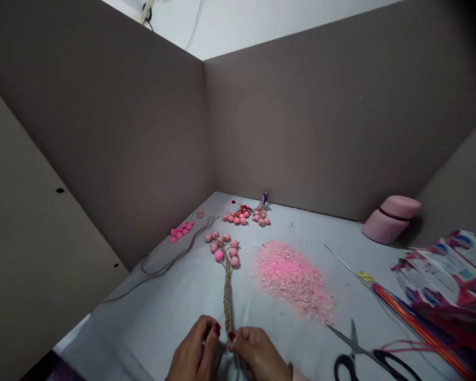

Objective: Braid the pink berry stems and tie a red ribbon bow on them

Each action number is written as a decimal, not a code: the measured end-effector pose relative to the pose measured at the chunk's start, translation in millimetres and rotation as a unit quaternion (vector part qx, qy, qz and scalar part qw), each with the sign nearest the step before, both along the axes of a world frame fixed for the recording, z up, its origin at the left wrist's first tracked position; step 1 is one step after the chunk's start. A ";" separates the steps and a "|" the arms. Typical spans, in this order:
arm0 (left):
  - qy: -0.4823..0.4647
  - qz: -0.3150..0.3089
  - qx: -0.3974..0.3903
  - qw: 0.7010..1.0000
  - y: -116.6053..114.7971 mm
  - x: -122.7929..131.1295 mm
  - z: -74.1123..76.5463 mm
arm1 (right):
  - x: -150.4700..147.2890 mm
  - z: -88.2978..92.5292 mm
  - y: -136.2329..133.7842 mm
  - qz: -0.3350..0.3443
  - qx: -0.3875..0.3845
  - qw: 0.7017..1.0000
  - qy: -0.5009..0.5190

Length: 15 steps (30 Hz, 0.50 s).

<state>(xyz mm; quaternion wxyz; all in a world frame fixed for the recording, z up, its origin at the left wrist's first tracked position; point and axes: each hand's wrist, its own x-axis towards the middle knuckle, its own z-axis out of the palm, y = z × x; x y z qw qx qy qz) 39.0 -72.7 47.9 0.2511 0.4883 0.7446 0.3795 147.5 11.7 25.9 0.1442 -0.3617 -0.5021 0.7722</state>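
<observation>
The left hand (194, 352) and the right hand (258, 353) are working close together at the near edge of the view, both clamped on the lower end of a braided jute cord (227, 299), with the red-painted fingertips (217, 329) of the left hand pressing in beside it. Loose strands are trailing down below the hands. The braid is lying on the pale cloth-covered counter (143, 323) and stretching straight away from the person, ending in a bunch of round pink beads (219, 255). Farther back, near the corner of the grey partition walls (122, 143), two more beaded sprays (246, 214) are resting side by side, one showing a purple tip. To their left, flat pink discs (181, 228) are lying in a small group, and a long brown cord (170, 262) is snaking toward the left edge of the counter. Just right of the braid, a heap of pink glitter flakes (291, 278) is spreading over the cloth. Black-handled scissors (375, 357) are lying near the lower right, beside orange-red strips (420, 328) and a crumpled printed packet (446, 280). A pink cylindrical container (391, 218) is lying on its side against the right wall.
</observation>
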 end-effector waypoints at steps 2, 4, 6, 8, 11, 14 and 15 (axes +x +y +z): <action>-0.151 -0.011 -0.041 0.988 9.8 -0.6 -1.8 | 0.6 0.6 0.5 0.005 0.003 1.000 0.013; -0.273 -0.047 -0.070 0.958 17.6 -0.2 -8.1 | 1.8 0.4 1.9 0.008 0.006 1.000 0.027; -0.343 -0.072 -0.088 0.933 21.6 -0.3 -14.9 | 4.1 0.6 4.1 0.012 0.007 0.999 0.039; -0.367 -0.074 -0.104 0.922 22.3 -1.1 -19.8 | 7.8 3.5 7.2 0.033 0.027 0.998 0.053; -0.372 -0.068 -0.100 0.920 19.8 -2.1 -23.1 | 15.3 14.9 12.5 0.083 0.157 0.984 0.019; -0.291 -0.045 -0.063 0.954 16.0 -0.7 -24.5 | 21.2 27.8 16.5 0.102 0.351 0.926 -0.091; -0.239 -0.032 -0.050 0.969 14.8 0.4 -25.1 | 21.8 30.0 16.8 0.101 0.380 0.912 -0.114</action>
